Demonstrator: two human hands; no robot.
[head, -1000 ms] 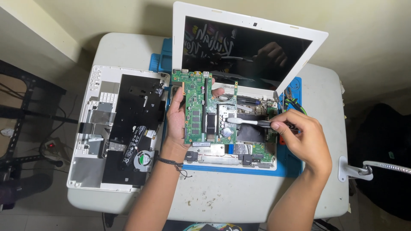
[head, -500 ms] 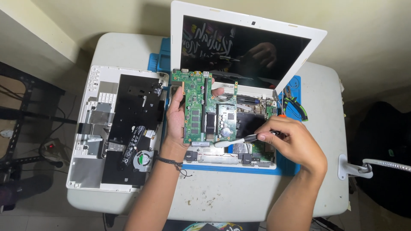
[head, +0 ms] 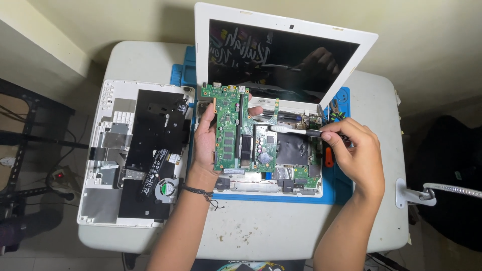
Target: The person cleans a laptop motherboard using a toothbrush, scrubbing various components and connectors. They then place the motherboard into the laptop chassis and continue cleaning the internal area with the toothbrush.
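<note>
We see our left hand (head: pixel 205 143) gripping a flat green board (head: pixel 240 131) by its left edge, upright over the open white laptop (head: pixel 281 50), our right hand (head: pixel 355 153) pinching a slim brush (head: pixel 295 130), pale bristles touching the board's right edge, blue mat (head: pixel 335 188) beneath, bare scuffed table (head: pixel 271 228) nearer us

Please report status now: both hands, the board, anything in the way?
Left hand holds green circuit board upright. Right hand holds toothbrush, head at board's upper right. Nothing blocking.
</note>
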